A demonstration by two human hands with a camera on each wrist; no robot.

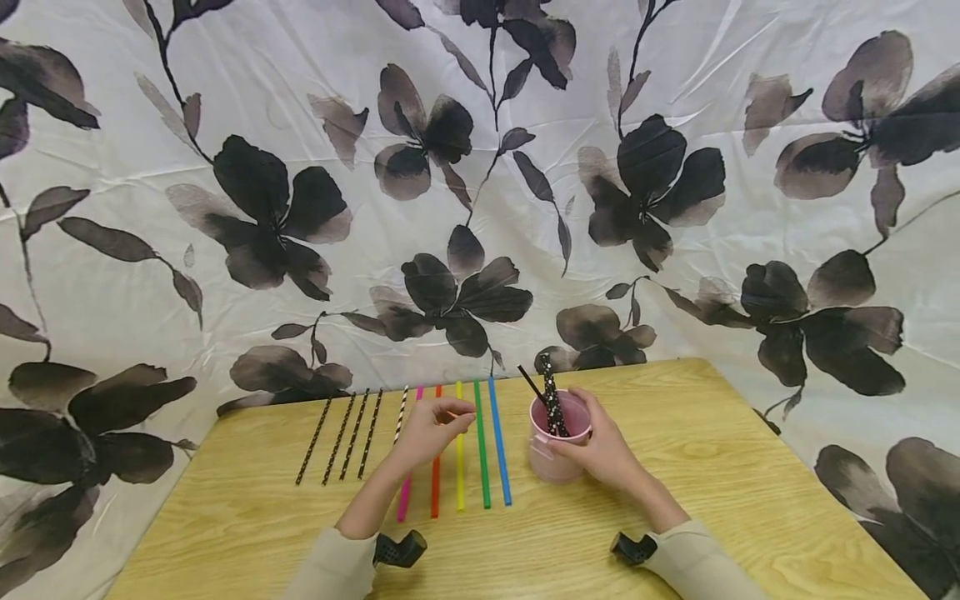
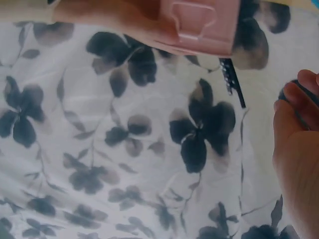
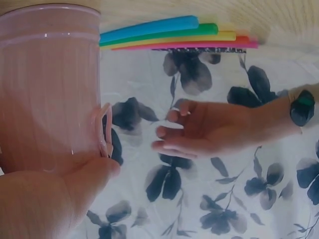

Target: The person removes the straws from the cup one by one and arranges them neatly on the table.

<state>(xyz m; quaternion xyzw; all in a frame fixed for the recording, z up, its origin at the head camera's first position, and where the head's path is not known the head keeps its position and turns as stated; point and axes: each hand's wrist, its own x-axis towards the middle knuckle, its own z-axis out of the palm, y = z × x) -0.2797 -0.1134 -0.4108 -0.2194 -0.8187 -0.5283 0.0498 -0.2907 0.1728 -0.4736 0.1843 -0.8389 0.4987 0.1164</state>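
My right hand (image 1: 609,450) grips a small pink bucket (image 1: 553,463) by its side, the thumb near the front rim. In the bucket stand black straws with white specks (image 1: 553,408) and a thin black straw (image 1: 530,382) leaning left. My left hand (image 1: 435,429) hovers over the row of straws, fingers loosely bent and nothing between them. Beneath and beside it lie a magenta straw (image 1: 403,504), a red-orange straw (image 1: 435,492), a yellow straw (image 1: 460,479), a green straw (image 1: 482,454) and a blue straw (image 1: 500,454). The left hand partly hides a black-and-white striped straw (image 1: 401,414).
Several thin dark speckled straws (image 1: 313,440) lie side by side at the left of the wooden table (image 1: 720,483). A white cloth with dark flowers (image 1: 540,308) hangs right behind the table's back edge. Each wrist wears a black device (image 1: 401,550).
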